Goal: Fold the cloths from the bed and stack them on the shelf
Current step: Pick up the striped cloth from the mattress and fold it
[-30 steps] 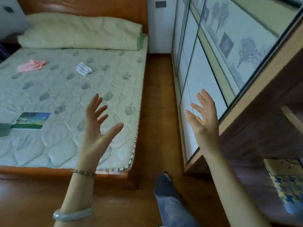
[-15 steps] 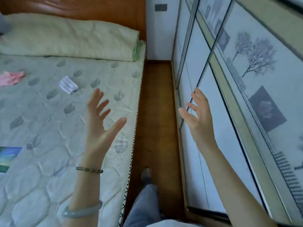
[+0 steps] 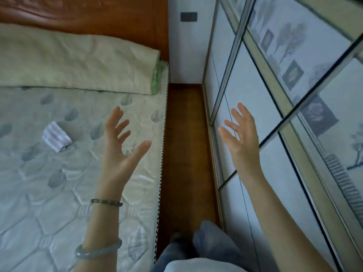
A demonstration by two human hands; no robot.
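A small striped white cloth (image 3: 56,138) lies crumpled on the quilted mattress (image 3: 49,203), left of centre. My left hand (image 3: 122,150) hovers over the bed's right side with fingers spread, holding nothing, to the right of the cloth and apart from it. My right hand (image 3: 240,138) is raised with straight fingers in front of the wardrobe doors, also empty. No shelf is in view.
A rolled green quilt (image 3: 78,63) lies against the wooden headboard (image 3: 88,14). A narrow strip of wooden floor (image 3: 186,154) runs between the bed and the sliding wardrobe doors (image 3: 294,114) on the right. My legs show at the bottom.
The view has advanced along the aisle beside the bed; the striped cloth is now nearer. The pink cloth, the picture card and the shelf corner have left the frame. Both hands stay raised and empty.
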